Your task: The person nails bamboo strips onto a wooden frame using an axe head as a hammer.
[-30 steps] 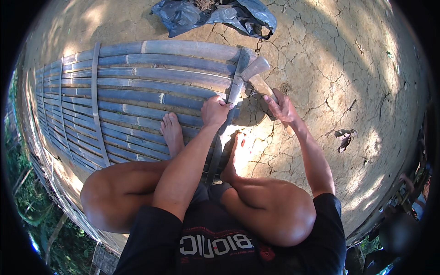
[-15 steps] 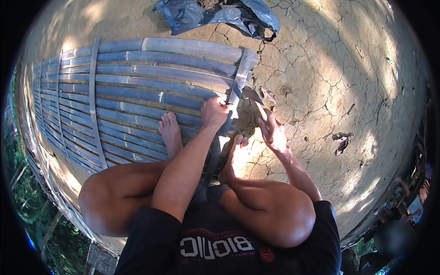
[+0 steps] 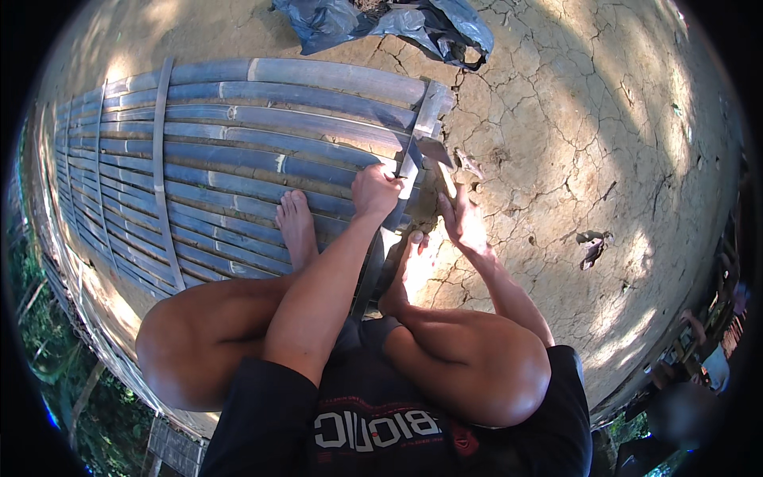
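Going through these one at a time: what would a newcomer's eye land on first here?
Probably the long panel of bamboo slats on the ground at left. Next, near its right end, a closed left hand beside the right hand, which grips a metal-headed tool. A crumpled dark plastic bag lies at the top edge.

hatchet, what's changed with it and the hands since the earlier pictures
Since the first picture, the hatchet in the right hand has come down from its raised position, toward the person and a little left; since the second, its head shows more broadly. Nothing was visibly taken hold of or let go. The left hand stays curled at the crosswise strip on the bamboo slats.
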Motion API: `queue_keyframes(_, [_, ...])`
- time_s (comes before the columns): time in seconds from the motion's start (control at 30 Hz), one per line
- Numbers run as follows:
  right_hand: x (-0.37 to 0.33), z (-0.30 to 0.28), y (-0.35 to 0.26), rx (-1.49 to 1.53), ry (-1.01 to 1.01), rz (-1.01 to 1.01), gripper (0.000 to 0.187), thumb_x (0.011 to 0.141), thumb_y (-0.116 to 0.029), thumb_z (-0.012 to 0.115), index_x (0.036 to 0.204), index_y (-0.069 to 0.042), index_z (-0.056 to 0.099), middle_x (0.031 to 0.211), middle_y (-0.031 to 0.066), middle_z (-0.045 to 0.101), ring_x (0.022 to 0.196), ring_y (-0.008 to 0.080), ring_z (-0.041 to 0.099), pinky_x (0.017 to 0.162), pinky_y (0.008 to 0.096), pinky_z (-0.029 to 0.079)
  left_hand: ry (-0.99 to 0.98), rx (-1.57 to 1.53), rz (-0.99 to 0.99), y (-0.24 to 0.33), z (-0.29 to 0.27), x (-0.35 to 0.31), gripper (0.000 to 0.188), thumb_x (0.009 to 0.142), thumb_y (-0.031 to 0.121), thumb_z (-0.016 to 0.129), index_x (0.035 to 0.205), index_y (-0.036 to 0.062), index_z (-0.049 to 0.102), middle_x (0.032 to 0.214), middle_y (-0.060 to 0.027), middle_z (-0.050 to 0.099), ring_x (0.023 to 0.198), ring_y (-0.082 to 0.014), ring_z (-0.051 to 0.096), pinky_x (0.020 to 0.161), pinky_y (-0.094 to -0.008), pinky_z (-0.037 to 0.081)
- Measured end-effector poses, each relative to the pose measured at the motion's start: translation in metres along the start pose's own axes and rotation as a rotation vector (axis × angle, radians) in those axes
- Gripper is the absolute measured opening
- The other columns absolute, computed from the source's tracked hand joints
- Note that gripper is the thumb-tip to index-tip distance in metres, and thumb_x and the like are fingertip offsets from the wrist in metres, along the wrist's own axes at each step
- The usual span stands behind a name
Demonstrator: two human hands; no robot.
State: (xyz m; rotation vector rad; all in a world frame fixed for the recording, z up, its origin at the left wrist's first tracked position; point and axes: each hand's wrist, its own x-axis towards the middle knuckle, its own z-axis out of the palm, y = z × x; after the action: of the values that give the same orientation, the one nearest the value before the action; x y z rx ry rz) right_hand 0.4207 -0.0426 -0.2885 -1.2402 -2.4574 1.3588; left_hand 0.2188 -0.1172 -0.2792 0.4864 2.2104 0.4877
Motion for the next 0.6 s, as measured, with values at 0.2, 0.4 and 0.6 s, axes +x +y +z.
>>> queue_keyframes(0.2, [-0.006,0.0,-0.013,0.174,0.396,-0.228,0.04,0.101,-0.023,0.062,0.129,0.002,0.047,0.071,0.0238,0.066,0.06,0.0399,0.069,0.051,0.0429,0.053,-0.013,-0.037,0.029,-0.005,0.007,0.009,0.034,0.072,0.031,0.088,0.07,0.0048,0.067,0.07,-0.0133,0.07,0.072,-0.034,0.069,0.069,-0.0439,0.053])
queue_keyframes(0.4, [-0.012,-0.002,-0.02,0.119,0.123,0.185,0.03,0.102,-0.024,0.06,0.121,-0.003,0.05,0.072,0.0251,0.067,0.064,0.0417,0.069,0.052,0.046,0.052,-0.048,0.042,0.037,-0.005,0.006,0.004,0.029,0.071,0.031,0.085,0.073,0.0058,0.07,0.076,-0.0158,0.072,0.081,-0.037,0.071,0.077,-0.0448,0.056])
queue_keyframes(0.6, [-0.009,0.007,-0.008,0.029,0.066,0.031,0.03,0.104,-0.023,0.059,0.114,0.002,0.047,0.064,0.0216,0.062,0.054,0.0401,0.065,0.048,0.0436,0.048,-0.035,0.005,-0.028,-0.004,0.003,0.005,0.033,0.07,0.033,0.088,0.077,0.0046,0.072,0.077,-0.0156,0.072,0.081,-0.036,0.071,0.077,-0.0449,0.055])
